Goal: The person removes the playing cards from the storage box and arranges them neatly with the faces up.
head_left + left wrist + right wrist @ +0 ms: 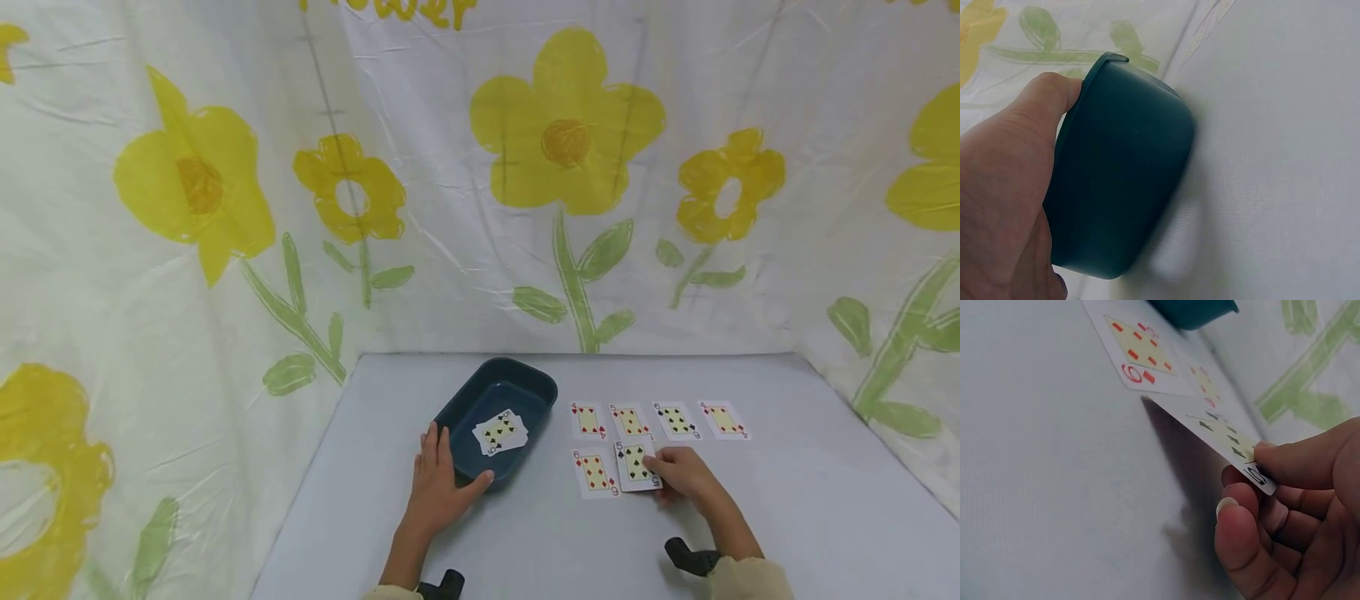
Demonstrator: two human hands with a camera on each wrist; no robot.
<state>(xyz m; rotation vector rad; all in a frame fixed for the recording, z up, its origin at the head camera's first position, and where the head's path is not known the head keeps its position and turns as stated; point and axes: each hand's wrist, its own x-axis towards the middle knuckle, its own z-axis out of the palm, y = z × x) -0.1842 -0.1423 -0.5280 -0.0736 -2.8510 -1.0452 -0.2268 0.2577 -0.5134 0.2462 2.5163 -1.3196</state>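
Note:
My right hand [678, 473] pinches a black-suit playing card [634, 465] by its right edge, thumb on top and fingers beneath. In the right wrist view, this card [1219, 434] tilts, its near end raised off the table and a shadow under it. Just left of it lies a red six playing card [595, 475], face up. My left hand [441, 492] rests at the near left corner of a dark teal tray [536, 375], fingers spread along the rim. The left wrist view shows its thumb touching the rim of the tray [1122, 156]. Inside lie overlapping face-up cards [501, 433].
Behind the held card runs a row of several face-up cards, among them a red four [587, 421], a black six [677, 421] and another red four [724, 420]. A white table [525, 550] bears everything. A flower-painted white sheet [442, 275] hangs behind it.

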